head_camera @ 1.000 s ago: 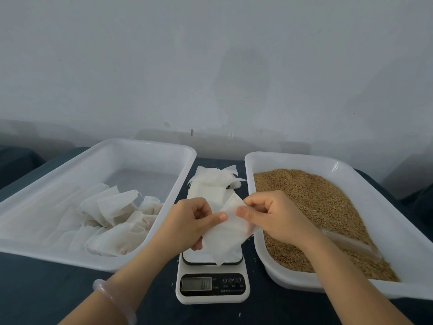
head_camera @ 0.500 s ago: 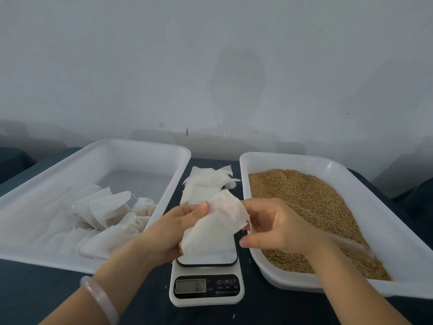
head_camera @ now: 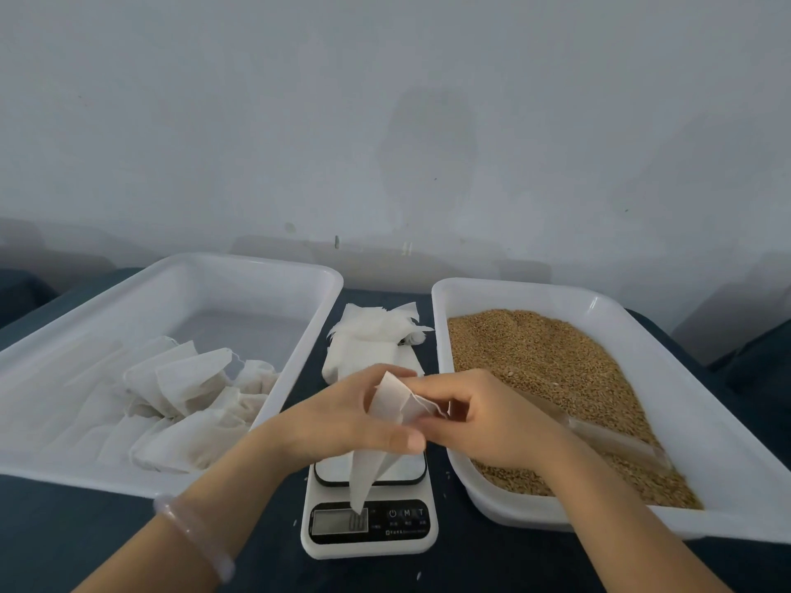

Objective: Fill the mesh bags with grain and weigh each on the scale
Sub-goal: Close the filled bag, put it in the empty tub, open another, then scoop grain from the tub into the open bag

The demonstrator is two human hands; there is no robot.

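An empty white mesh bag [head_camera: 387,415] hangs between both hands above the white scale [head_camera: 369,524]. My left hand [head_camera: 342,419] grips its left side with fingers curled round it. My right hand [head_camera: 483,415] pinches the bag's top edge from the right. The bag's lower corner dangles over the scale's display. A stack of flat empty bags [head_camera: 372,342] lies behind the scale. Brown grain [head_camera: 543,370] fills the right white tray [head_camera: 723,460], with a clear scoop [head_camera: 612,438] lying in it.
The left white tray [head_camera: 179,276] holds several filled white bags [head_camera: 188,404]. Everything stands on a dark tabletop [head_camera: 64,532] against a pale wall. A pale bracelet [head_camera: 194,537] circles my left wrist.
Both hands have drawn closer together and gathered the bag's top. The bag now hangs lower, its corner down over the scale's display.
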